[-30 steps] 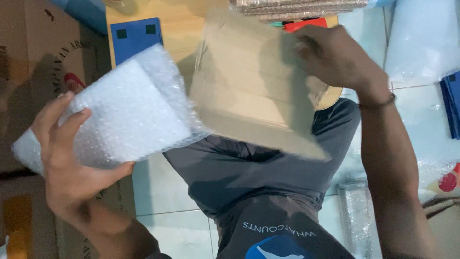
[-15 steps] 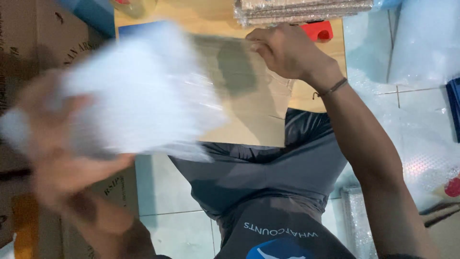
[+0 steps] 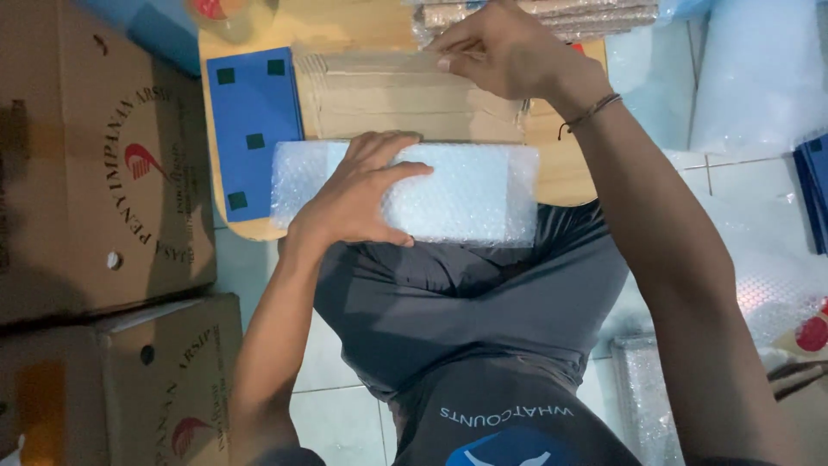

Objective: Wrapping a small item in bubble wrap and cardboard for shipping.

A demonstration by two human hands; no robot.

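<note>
A flat parcel wrapped in bubble wrap [image 3: 466, 194] lies at the near edge of a small wooden table [image 3: 561, 173]. My left hand [image 3: 358, 194] rests palm-down on its left half, fingers spread. Just behind the parcel lies a flat sheet of brown cardboard [image 3: 405, 99]. My right hand [image 3: 509, 47] pinches the cardboard's far edge with thumb and fingers. A blue flat board with dark square pads [image 3: 250, 129] lies on the table to the left of both.
Two large brown cartons [image 3: 95, 155] stand on the floor at the left. A stack of wrapped flat items [image 3: 561, 13] sits at the table's far edge. Bubble wrap sheets [image 3: 759, 78] cover the floor at the right, beside blue boards [image 3: 815, 190].
The bubble-wrapped parcel, held up in my left hand before, now lies on the table. The cardboard sheet has come down from mid-air to lie flat behind it.
</note>
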